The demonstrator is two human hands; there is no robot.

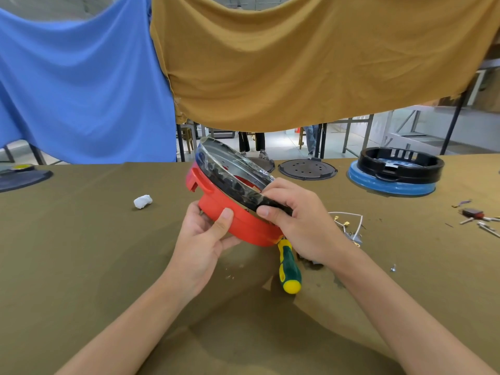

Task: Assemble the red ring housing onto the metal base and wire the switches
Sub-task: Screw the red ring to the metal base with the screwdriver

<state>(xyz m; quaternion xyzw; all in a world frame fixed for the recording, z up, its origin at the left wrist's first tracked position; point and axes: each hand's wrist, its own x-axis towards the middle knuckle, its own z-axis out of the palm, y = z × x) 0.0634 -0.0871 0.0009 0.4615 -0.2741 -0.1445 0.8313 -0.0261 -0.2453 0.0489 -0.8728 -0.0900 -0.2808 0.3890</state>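
At the far left of the olive-green cloth-covered table [81, 253] lies a small crumpled white wad [142, 201], well clear of the work and no concern. The left hand [205, 239] cups the near wall of the red plastic ring housing [243, 226] from below, thumb pressed flat on the outer wall and the other fingers curled under the rim, so it clamps the housing. The housing is held tilted above the table, its open face turned up and away from the person. Seated on that face is the shiny round metal base, wrapped in clear film [230, 169], its dark edge lying along the red rim.

The right hand [295, 220] pinches that edge at the near right, thumb on the outside and fingers folded over the top. The step looks like seating the base squarely in the ring. To do it well, the left hand should hold steady as the anvil while the right works around the rim, pressing evenly so no side rides high.

Just below lies a green-and-yellow-handled screwdriver [289, 269], near enough to reach. Right of it sit white wires with brass terminals [347, 226], and farther right the small red-and-black switch parts [473, 214], not yet connected.
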